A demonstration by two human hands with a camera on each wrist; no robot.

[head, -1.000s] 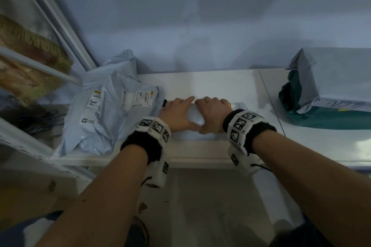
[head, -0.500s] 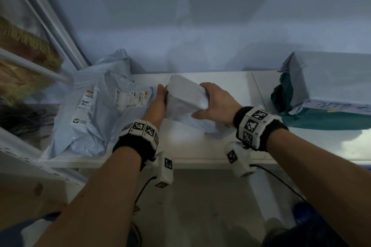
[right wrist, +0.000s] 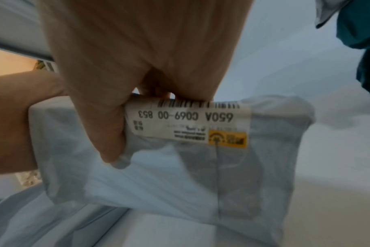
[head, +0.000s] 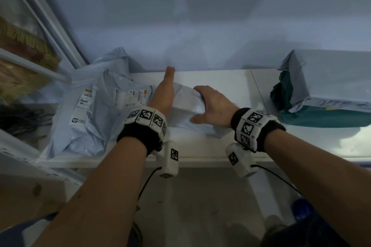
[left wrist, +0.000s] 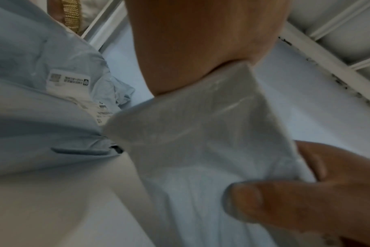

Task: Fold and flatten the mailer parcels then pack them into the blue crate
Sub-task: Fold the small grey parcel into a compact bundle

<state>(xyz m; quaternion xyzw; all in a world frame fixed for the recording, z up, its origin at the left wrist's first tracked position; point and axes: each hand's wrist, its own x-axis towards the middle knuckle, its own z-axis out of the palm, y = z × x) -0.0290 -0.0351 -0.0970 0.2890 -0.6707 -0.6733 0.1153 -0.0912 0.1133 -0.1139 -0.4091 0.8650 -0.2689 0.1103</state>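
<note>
The person stands at a white surface (head: 224, 84) against a pale wall, both hands on one folded mailer parcel (head: 186, 104). It sits near the middle of the surface, its far end lifted, its near end trailing loose on the surface toward the front edge. Its long axis runs roughly from the person toward the wall, leaning a little left at the far end.

The left hand (head: 163, 94) lies along the parcel's left side with fingers straight, pointing at the wall, palm pressed flat to it. The right hand (head: 212, 109) grips the right side: fingers curled over the top fold, thumb (right wrist: 108, 133) beneath, beside a white shipping label (right wrist: 188, 120) with a barcode.

Just left of the parcel lies a heap of crumpled pale-blue mailers (head: 94, 114), labels up. Well to the right sits a grey wrapped package (head: 333, 78) over something dark teal.
</note>
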